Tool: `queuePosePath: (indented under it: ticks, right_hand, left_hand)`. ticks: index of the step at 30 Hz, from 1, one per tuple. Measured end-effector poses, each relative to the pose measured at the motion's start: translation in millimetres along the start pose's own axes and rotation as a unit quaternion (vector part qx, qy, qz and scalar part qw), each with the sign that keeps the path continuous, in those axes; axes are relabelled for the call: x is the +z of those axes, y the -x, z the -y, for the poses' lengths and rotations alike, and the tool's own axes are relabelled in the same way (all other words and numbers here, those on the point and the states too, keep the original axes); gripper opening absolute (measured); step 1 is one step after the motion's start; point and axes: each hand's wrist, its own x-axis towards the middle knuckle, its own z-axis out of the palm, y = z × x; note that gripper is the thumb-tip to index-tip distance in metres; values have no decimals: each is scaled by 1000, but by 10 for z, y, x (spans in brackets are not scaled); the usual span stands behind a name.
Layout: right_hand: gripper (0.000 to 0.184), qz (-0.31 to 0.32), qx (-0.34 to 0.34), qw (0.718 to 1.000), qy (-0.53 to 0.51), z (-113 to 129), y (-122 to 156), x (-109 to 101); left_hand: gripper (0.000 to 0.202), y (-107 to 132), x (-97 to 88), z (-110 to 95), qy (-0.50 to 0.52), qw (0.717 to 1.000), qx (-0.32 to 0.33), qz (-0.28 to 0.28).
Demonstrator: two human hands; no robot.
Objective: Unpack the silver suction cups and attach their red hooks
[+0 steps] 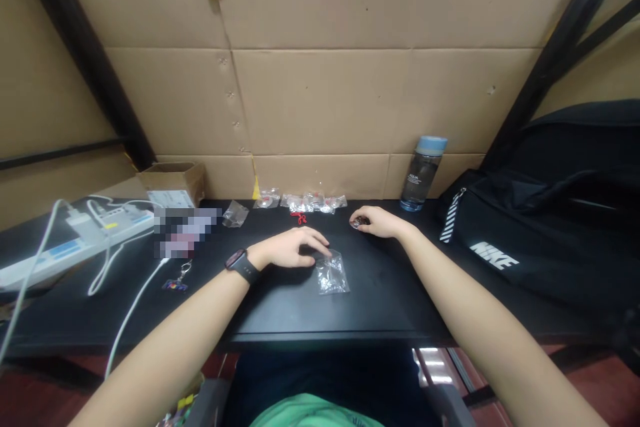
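My left hand (pixel 295 246), with a dark watch on its wrist, reaches over the black table with its fingers stretched out. Its fingertips are at the top edge of a clear plastic bag (pixel 333 275) lying flat. Farther right, my right hand (pixel 379 221) has its fingers curled around a small, dark, shiny round item (pixel 359 221) at the table surface; its kind is too small to make out. Between the hands and the cardboard wall lies a red cord (pixel 299 218). Behind it several small clear packets (pixel 313 202) lie in a row.
A water bottle (pixel 423 173) with a blue lid stands at the back right, beside a black bag (pixel 530 227). On the left are an open cardboard box (pixel 173 180), a white power strip (pixel 75 250) with cables, and a keychain (pixel 176 282). Another clear packet (pixel 235 214) lies near the box.
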Motion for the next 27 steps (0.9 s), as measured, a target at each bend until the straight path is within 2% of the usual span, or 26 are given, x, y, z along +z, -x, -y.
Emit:
queuePosePath:
  ticks: [2,4,5,8,11,14,19,27]
  right_hand:
    - [24,-5,-1,1000,1,-8,-7,8]
    - [23,-13,4,1000,1,-18,-11,14]
    - [23,-17,6,1000,1,-21,-12,16]
    - [23,-22,5,1000,7,-15,-9,12]
    - [25,-33,2,999,26,7,-9,4]
    - [30,-50,0,998,42,32,-21,1]
    - [37,-82,-18,995,46,73,-39,-24]
    - [33,-99,-1,995,-25,97,-9,-103]
  left_hand:
    - [35,1,-4,104,-27,994,-65,-79]
    - [29,22,-17,240,-81,972,-152,-157]
    - [28,42,-29,313,-107,960,-190,-178]
    - [31,128,-77,506,-160,932,-273,-177]
    - [43,192,-103,621,-177,918,-321,-147]
    - [52,195,-84,654,-184,920,-324,-118]
    - [49,156,-33,631,-200,927,-304,-95]
    - [37,176,-35,643,-199,935,-261,-132]
